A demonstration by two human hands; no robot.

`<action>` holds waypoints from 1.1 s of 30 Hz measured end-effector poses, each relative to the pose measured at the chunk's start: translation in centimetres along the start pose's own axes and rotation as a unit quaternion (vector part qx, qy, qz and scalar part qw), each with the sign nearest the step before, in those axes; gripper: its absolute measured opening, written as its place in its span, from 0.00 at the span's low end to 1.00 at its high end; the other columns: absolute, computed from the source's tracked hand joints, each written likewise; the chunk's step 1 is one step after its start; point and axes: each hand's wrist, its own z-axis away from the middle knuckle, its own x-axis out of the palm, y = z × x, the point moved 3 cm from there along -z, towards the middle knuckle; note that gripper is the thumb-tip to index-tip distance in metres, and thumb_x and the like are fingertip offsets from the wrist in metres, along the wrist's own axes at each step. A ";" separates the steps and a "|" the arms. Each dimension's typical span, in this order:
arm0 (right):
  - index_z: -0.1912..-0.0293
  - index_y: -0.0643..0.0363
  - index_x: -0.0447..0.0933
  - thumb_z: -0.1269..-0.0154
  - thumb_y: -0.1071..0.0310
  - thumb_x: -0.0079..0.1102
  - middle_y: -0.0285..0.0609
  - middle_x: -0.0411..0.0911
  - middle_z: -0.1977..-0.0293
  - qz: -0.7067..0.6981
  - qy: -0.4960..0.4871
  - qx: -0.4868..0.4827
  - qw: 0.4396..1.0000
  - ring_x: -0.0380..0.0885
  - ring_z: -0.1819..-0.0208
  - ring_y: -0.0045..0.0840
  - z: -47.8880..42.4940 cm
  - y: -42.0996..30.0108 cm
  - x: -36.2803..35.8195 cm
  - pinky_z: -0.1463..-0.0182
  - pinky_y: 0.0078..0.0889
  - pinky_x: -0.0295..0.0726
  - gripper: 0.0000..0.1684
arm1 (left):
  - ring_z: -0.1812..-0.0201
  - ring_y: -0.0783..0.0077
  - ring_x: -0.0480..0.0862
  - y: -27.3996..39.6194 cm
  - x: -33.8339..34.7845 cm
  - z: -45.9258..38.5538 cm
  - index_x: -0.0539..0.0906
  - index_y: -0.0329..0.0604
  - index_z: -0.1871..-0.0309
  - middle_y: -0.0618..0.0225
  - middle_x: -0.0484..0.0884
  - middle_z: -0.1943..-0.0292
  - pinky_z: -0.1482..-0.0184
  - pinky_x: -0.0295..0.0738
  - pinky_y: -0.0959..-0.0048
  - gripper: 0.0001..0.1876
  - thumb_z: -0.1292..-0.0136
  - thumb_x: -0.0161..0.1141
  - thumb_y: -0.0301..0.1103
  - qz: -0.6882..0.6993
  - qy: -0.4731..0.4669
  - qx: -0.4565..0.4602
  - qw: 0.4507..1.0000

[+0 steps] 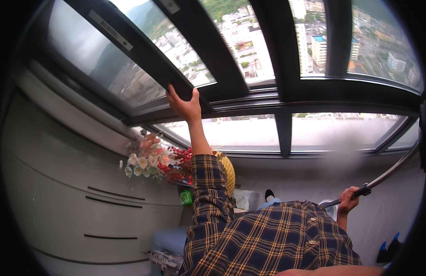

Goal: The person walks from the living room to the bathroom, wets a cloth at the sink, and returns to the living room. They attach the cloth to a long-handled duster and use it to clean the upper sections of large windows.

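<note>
My left hand (185,105) is raised at arm's length to a dark-framed window sash (144,51). Its thumb and fingers straddle the lower part of the upright frame member. Low on the right, my right hand (348,200) is closed around a pole (389,171) with a dark grip section. The pole slants up toward the right edge of view, and its far end cannot be made out. Beside the left sash, a second dark sash (202,41) overlaps in the window track (247,100).
Artificial flowers (144,160) and a yellow woven hat or basket (228,172) lie below my left arm. A grey cabinet (61,207) with dark handles fills the left. A white bucket (332,207) is partly hidden by my body. Lower panes (337,134) run beneath the track.
</note>
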 end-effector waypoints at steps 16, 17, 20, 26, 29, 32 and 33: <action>0.73 0.52 0.56 0.24 0.62 0.43 0.28 0.52 0.82 -0.045 0.064 -0.069 0.995 0.49 0.86 0.10 -6.4 -1.7 13.7 0.85 0.14 0.51 0.18 | 0.47 0.45 0.73 -23.8 -3.8 -11.0 0.73 0.47 0.38 0.51 0.75 0.48 0.48 0.72 0.51 0.35 0.50 0.70 0.45 -0.296 -0.042 -0.076 0.951; 0.73 0.52 0.56 0.24 0.61 0.43 0.28 0.52 0.82 -0.040 0.065 -0.071 0.995 0.49 0.86 0.10 -6.3 -2.0 14.5 0.85 0.15 0.51 0.18 | 0.50 0.46 0.77 -26.7 -4.7 -12.1 0.72 0.47 0.37 0.52 0.79 0.53 0.52 0.74 0.51 0.32 0.46 0.67 0.44 -0.323 -0.037 -0.079 0.942; 0.73 0.52 0.56 0.24 0.62 0.43 0.28 0.52 0.82 -0.030 0.099 -0.079 0.991 0.49 0.86 0.10 -6.6 -2.4 15.0 0.85 0.15 0.50 0.18 | 0.55 0.46 0.83 -30.5 -4.7 -14.2 0.72 0.53 0.39 0.52 0.84 0.54 0.55 0.76 0.49 0.26 0.41 0.63 0.41 -0.371 -0.075 -0.213 0.901; 0.71 0.53 0.58 0.25 0.62 0.45 0.28 0.52 0.83 -0.012 0.098 -0.091 0.991 0.51 0.86 0.10 -7.7 -2.7 15.3 0.85 0.15 0.51 0.16 | 0.47 0.55 0.76 -20.1 0.7 -14.0 0.71 0.35 0.40 0.52 0.77 0.49 0.50 0.76 0.61 0.25 0.38 0.62 0.34 -0.192 0.016 0.019 0.981; 0.68 0.54 0.60 0.25 0.63 0.46 0.29 0.54 0.81 -0.022 0.059 -0.092 0.994 0.53 0.86 0.10 -8.7 -1.5 15.3 0.84 0.15 0.53 0.12 | 0.40 0.56 0.72 -5.3 3.0 -9.5 0.66 0.32 0.36 0.51 0.70 0.39 0.42 0.72 0.61 0.27 0.36 0.61 0.30 0.102 0.017 0.140 0.985; 0.67 0.55 0.60 0.25 0.64 0.45 0.30 0.54 0.81 -0.023 0.045 -0.103 0.993 0.53 0.85 0.10 -9.8 -0.9 15.1 0.85 0.15 0.53 0.12 | 0.26 0.46 0.50 6.6 5.3 -4.7 0.60 0.35 0.31 0.46 0.54 0.30 0.30 0.54 0.50 0.41 0.43 0.68 0.42 0.193 -0.064 0.214 0.956; 0.67 0.55 0.60 0.25 0.64 0.45 0.30 0.54 0.81 -0.024 0.031 -0.093 0.995 0.53 0.85 0.11 -9.9 -0.4 15.1 0.85 0.15 0.53 0.12 | 0.25 0.44 0.44 8.6 6.5 -3.6 0.58 0.38 0.29 0.45 0.44 0.27 0.29 0.49 0.47 0.44 0.45 0.69 0.44 0.187 -0.064 0.217 0.956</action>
